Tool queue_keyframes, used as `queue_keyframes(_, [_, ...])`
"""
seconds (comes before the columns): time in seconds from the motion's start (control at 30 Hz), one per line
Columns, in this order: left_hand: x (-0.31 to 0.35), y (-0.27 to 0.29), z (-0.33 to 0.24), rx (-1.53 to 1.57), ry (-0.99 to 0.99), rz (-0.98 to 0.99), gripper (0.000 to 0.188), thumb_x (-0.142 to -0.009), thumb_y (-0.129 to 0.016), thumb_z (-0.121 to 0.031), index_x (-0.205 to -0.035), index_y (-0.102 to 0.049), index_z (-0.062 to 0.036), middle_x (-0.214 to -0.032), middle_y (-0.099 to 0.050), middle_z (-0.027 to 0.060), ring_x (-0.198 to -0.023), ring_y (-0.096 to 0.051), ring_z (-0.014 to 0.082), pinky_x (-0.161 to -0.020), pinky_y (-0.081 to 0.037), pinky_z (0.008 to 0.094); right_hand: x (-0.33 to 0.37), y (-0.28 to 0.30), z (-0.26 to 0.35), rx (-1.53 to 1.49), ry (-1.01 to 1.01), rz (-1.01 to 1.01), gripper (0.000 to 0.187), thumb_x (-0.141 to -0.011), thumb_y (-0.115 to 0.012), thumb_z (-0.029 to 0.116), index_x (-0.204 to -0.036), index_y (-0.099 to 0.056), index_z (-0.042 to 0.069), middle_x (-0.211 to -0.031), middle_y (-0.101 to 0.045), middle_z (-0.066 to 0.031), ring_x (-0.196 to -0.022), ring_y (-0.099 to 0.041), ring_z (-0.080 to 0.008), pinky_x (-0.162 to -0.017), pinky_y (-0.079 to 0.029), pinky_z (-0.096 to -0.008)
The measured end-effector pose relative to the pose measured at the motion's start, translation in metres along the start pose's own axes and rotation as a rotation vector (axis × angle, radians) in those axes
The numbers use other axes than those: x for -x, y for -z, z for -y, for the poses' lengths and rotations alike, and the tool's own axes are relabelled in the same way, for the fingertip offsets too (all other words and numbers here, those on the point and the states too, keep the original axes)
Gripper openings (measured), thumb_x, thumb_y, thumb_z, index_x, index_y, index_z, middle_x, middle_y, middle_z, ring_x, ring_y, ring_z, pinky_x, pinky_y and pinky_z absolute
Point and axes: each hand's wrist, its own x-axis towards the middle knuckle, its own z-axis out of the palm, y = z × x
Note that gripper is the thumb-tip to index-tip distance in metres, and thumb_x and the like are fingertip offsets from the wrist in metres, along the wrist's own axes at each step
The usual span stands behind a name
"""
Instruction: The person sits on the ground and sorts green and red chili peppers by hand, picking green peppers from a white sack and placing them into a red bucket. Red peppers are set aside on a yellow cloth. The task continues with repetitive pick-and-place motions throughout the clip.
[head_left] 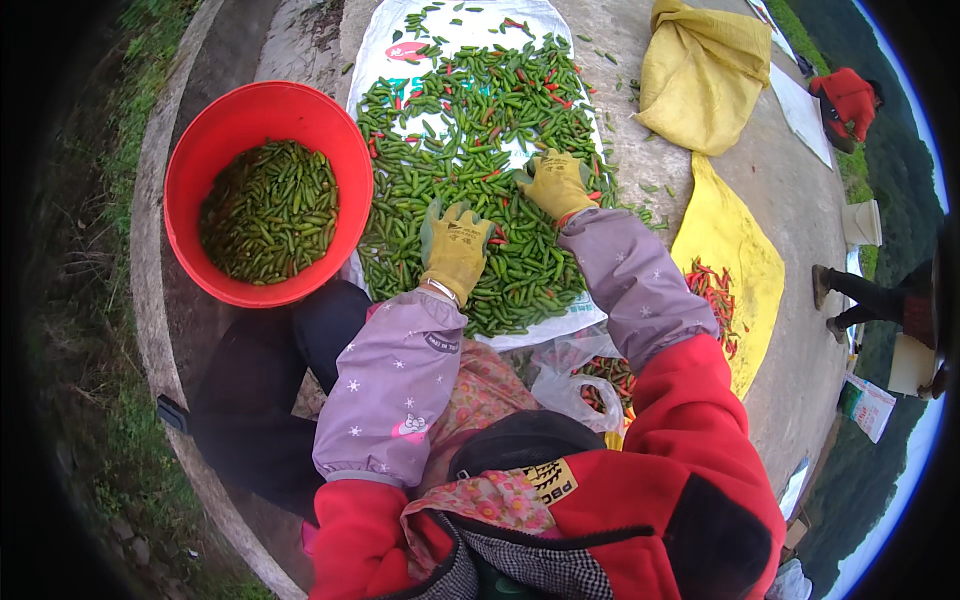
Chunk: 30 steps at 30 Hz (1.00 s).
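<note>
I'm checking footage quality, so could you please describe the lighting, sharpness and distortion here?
Head view: soft daylight, no hard shadows, green peppers fairly sharp; head view again: fisheye distortion seems to bow the concrete edge, and greenery darkens toward the left rim.

Glossy peppers (520,265), smooth plastic bucket (230,125), matt cloth sleeves (385,385), rough concrete (765,190).

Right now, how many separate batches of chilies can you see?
4: one on the white sheet, one in the red bucket, one on the yellow sheet and one in the plastic bag. More may be hidden.
</note>
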Motion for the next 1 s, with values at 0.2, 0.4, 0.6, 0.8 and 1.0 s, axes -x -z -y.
queue_keyframes(0.2, [0.037,0.020,0.008,0.056,0.103,-0.062,0.028,-0.073,-0.068,-0.016,-0.100,-0.062,-0.0153,-0.104,-0.060,0.0048,-0.120,-0.049,0.0268,-0.108,-0.025,0.0504,-0.021,-0.017,0.020,0.070,-0.037,0.094,0.041,-0.079,-0.064,0.045,-0.106,-0.070,0.015,-0.111,-0.066,-0.0104,-0.102,-0.063,-0.0302,-0.074,-0.050,-0.0462])
queue_keyframes(0.4, [0.041,0.020,0.012,0.035,0.040,-0.028,0.022,-0.076,-0.068,-0.020,-0.098,-0.064,-0.0154,-0.104,-0.061,0.0057,-0.120,-0.049,0.0291,-0.108,-0.022,0.0544,-0.015,-0.020,0.010,-0.091,0.038,0.175,0.040,-0.079,-0.062,0.037,-0.110,-0.068,0.012,-0.114,-0.064,-0.0142,-0.102,-0.063,-0.0339,-0.077,-0.051,-0.0470])
queue_keyframes(0.6, [0.034,0.022,0.015,0.047,0.021,0.082,0.019,-0.080,-0.065,-0.021,-0.098,-0.065,-0.0162,-0.107,-0.060,0.0079,-0.124,-0.046,0.0307,-0.108,-0.020,0.0554,-0.009,0.000,0.009,-0.297,-0.019,0.214,0.044,-0.079,-0.064,0.037,-0.109,-0.066,0.006,-0.107,-0.067,-0.0173,-0.103,-0.063,-0.0317,-0.089,-0.048,-0.0398])
queue_keyframes(0.8, [0.042,0.024,0.009,0.041,0.041,0.020,0.023,-0.079,-0.065,-0.023,-0.100,-0.062,-0.0129,-0.106,-0.058,0.0074,-0.124,-0.044,0.0301,-0.109,-0.019,0.0552,0.021,0.018,-0.010,-1.246,-0.101,-0.062,0.038,-0.083,-0.068,0.022,-0.112,-0.063,-0.001,-0.096,-0.069,-0.0081,-0.087,-0.064,-0.0156,-0.080,-0.050,-0.0290])
queue_keyframes(1.0, [0.052,0.036,0.000,0.249,0.227,-0.301,0.023,-0.078,-0.068,-0.014,-0.101,-0.064,-0.0135,-0.105,-0.060,0.0078,-0.113,-0.051,0.0292,-0.102,-0.033,0.0456,0.047,0.005,0.019,-0.720,0.153,0.100,0.038,-0.083,-0.066,0.035,-0.109,-0.061,0.007,-0.095,-0.069,-0.0152,-0.092,-0.065,-0.0316,-0.083,-0.048,-0.0410])
